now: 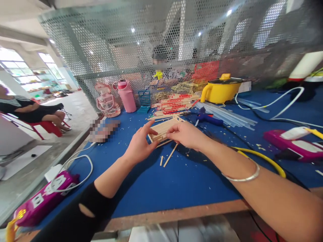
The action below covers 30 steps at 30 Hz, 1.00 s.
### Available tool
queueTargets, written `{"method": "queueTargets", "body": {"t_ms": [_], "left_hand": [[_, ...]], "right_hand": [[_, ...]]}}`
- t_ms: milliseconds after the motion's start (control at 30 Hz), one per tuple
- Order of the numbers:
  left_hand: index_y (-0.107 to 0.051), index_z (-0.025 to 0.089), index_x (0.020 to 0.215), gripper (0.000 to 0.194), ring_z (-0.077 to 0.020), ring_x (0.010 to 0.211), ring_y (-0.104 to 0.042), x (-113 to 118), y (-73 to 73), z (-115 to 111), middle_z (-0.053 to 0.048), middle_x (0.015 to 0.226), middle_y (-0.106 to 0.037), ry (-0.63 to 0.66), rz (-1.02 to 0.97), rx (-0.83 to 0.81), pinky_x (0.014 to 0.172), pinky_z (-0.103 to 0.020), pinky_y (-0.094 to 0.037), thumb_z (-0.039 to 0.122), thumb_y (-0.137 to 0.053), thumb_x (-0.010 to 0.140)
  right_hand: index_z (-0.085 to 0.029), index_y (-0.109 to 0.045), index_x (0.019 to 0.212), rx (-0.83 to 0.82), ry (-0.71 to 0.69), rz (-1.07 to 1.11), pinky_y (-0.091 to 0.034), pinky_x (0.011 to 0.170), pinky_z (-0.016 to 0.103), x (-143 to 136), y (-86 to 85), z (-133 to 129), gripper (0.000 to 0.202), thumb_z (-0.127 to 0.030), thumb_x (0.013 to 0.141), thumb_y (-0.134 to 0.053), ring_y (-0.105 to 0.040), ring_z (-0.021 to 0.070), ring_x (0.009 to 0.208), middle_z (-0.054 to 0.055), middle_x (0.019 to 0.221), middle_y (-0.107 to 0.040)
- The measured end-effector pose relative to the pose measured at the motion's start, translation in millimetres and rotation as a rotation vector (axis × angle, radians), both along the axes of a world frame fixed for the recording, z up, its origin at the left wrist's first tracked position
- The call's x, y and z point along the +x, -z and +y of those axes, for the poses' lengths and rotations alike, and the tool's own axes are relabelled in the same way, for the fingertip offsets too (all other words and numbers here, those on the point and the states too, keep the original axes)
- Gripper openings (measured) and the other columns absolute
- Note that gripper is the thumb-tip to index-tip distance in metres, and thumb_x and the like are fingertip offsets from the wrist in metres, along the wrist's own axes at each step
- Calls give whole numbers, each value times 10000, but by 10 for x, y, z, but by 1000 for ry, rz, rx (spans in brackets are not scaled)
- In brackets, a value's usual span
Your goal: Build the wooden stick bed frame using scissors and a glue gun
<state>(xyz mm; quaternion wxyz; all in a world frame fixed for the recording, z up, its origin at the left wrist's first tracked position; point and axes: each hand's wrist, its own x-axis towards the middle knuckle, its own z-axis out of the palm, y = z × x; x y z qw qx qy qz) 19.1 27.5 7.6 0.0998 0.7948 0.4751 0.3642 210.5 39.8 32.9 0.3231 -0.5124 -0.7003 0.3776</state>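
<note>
A small structure of thin wooden sticks (165, 127), laid side by side like a raft with a raised edge, sits between my hands. My left hand (141, 143) grips its near left corner, thumb and fingers on either side of the edge. With fingertips pinched together, my right hand (185, 135) is at the near edge; whether a small loose piece is between those fingertips is hidden. Close below lie a loose wooden stick (170, 155) and a short cut piece (161, 161) on the blue tabletop (141, 188).
Behind the structure are a pile of red-marked sticks (174, 105), a blue glue gun (210, 119) and clear glue sticks (227, 116). A yellow pot (222, 90), pink bottle (126, 96) and clear pink bottle (108, 102) stand farther back. Purple power strips (47, 198) and cables flank my arms.
</note>
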Motion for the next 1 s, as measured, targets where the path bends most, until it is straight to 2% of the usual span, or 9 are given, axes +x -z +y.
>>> {"method": "queueTargets", "body": {"t_ms": [133,300,467,767,1000], "left_hand": [[-343,199,1366,658,-168,894,-646,28,-30,51,-6,901,-700,30,-41,-61,849,-317,-469,238,-623,772],[-360,185,1359,644,-161,869,-644,38,-27,63,-14,897,-695,45,-75,-65,826,-302,-474,272,-624,779],[-364,197,1366,646,-171,890,-637,43,-1,87,-30,935,-695,62,-68,-69,842,-332,-473,213,-614,770],[-365,206,1378,665,-158,869,-645,62,36,93,-17,919,-696,64,-62,-34,833,-305,-478,160,-592,755],[-380,217,1365,636,-159,890,-653,93,40,64,-11,923,-702,46,-22,3,948,-383,-443,125,-564,763]], "right_hand": [[-155,-666,733,1,159,130,-257,408,231,-61,206,-62,171,-294,770,-574,-372,76,387,-52,439,-488],[-149,-668,821,33,197,272,-301,424,218,-203,385,-53,229,-352,756,-585,-406,84,422,-54,470,-494],[-150,-696,811,93,176,305,-312,433,214,-238,402,-71,222,-344,739,-614,-413,85,441,-45,481,-514],[-140,-716,790,159,167,287,-332,443,214,-307,451,-78,224,-336,743,-616,-430,86,457,-17,529,-583],[-149,-735,801,227,184,208,-381,501,231,-304,477,-55,227,-337,747,-621,-500,104,496,4,592,-657]]}}
